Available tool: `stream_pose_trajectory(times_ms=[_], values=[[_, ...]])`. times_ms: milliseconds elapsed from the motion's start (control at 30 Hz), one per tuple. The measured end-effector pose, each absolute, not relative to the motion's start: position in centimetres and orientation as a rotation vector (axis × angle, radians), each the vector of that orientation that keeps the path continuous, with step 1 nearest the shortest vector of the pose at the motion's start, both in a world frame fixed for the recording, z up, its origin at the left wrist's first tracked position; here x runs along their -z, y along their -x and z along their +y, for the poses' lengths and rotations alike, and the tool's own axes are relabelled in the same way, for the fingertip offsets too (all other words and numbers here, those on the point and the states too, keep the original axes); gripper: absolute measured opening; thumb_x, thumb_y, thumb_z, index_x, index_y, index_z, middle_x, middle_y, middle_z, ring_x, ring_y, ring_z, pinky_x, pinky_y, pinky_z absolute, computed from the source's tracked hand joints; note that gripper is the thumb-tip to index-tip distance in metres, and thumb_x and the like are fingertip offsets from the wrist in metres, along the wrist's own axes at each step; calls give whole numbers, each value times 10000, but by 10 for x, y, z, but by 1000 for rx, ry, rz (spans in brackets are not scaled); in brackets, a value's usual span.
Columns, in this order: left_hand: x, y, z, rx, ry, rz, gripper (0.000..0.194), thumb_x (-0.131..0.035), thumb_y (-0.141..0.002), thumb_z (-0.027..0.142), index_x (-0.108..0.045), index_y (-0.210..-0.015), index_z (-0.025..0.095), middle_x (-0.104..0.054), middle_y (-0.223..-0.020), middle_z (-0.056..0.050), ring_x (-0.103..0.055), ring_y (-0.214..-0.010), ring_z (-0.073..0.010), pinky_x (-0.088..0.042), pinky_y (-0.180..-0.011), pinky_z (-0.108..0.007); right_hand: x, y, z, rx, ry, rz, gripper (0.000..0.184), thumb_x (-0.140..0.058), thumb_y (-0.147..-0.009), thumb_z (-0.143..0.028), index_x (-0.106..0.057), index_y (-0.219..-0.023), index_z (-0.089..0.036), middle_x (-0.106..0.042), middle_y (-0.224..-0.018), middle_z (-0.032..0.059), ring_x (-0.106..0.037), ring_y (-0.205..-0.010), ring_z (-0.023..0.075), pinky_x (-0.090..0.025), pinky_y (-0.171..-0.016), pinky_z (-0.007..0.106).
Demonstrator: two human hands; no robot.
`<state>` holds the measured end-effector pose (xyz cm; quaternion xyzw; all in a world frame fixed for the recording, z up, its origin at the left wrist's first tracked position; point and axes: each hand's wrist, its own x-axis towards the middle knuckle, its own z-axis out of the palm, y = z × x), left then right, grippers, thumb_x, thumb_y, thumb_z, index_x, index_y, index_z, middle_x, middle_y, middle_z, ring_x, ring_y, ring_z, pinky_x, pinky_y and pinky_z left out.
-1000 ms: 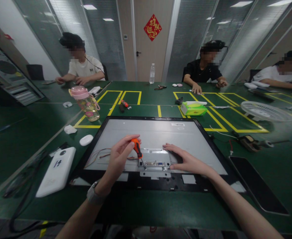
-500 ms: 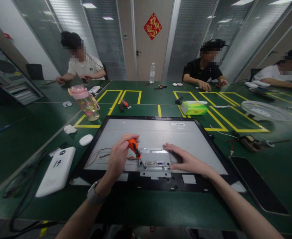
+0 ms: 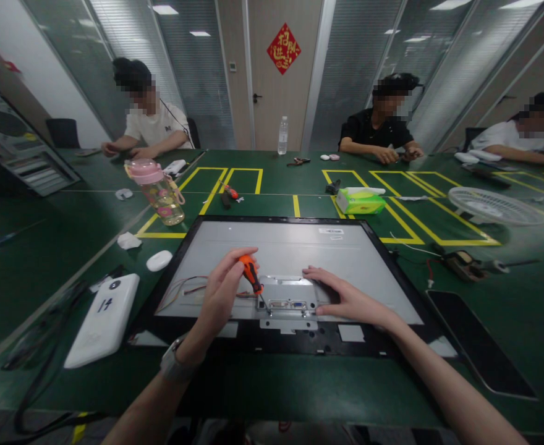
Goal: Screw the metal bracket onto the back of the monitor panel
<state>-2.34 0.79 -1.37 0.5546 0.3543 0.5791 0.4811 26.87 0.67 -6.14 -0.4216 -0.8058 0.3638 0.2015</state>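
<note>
A flat monitor panel [image 3: 272, 247] with a black frame lies back side up on the green table. Near its front edge sits a metal bracket [image 3: 290, 289] with video ports. My left hand [image 3: 223, 284] is closed round an orange and black screwdriver [image 3: 250, 272], tilted, its tip down at the left end of the port row. My right hand [image 3: 346, 296] has its fingers apart and rests against the bracket's right side. Thin wires [image 3: 183, 287] run over the panel left of my left hand.
A white power bank [image 3: 102, 321] and white case [image 3: 159, 261] lie left, with a pink-lidded bottle [image 3: 156, 191] behind. At right are a black phone [image 3: 480, 343], a glue gun [image 3: 467, 262] and a fan grille [image 3: 494, 206]. A green tissue pack [image 3: 360, 201] stands beyond. Several people sit opposite.
My hands and the screwdriver hold nearly the same place; the view shifts very slightly. Across the table, the seated people's hands have moved a little.
</note>
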Motion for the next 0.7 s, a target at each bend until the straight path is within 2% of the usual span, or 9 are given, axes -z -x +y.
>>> stream_pose_trajectory(times_ms=[200, 433, 533, 700], values=[[13, 24, 7, -1401, -1304, 791, 326, -482, -891, 320, -686, -1053, 124, -656, -933, -94, -608, -872, -188, -506, -800, -327, 61, -268, 5, -1017, 1187, -2248, 727, -690, -777, -500, -416, -1398, -237, -369, -1507, 112, -272, -1425, 273, -208, -1177, 503], [19, 27, 10, -1429, -1465, 767, 145, -643, -810, 248, -715, -923, 193, -555, -879, -35, -536, -735, -113, -481, -649, -235, 58, -267, 5, -1014, 1200, -2258, 723, -686, -779, -499, -419, -1397, -234, -379, -1502, 117, -280, -1421, 280, -213, -1174, 512], [18, 26, 9, -1418, -1417, 820, 202, -610, -841, 269, -698, -1005, 191, -577, -892, -43, -552, -765, -125, -492, -691, -244, 57, -266, 5, -1010, 1205, -2260, 724, -688, -776, -500, -422, -1397, -239, -386, -1499, 114, -290, -1417, 281, -218, -1173, 508], [13, 22, 6, -1392, -1265, 787, 307, -503, -901, 304, -654, -1119, 148, -666, -973, -93, -613, -901, -187, -501, -826, -321, 57, -267, 5, -1015, 1201, -2256, 731, -682, -776, -512, -418, -1403, -246, -382, -1502, 108, -284, -1419, 282, -212, -1174, 504]])
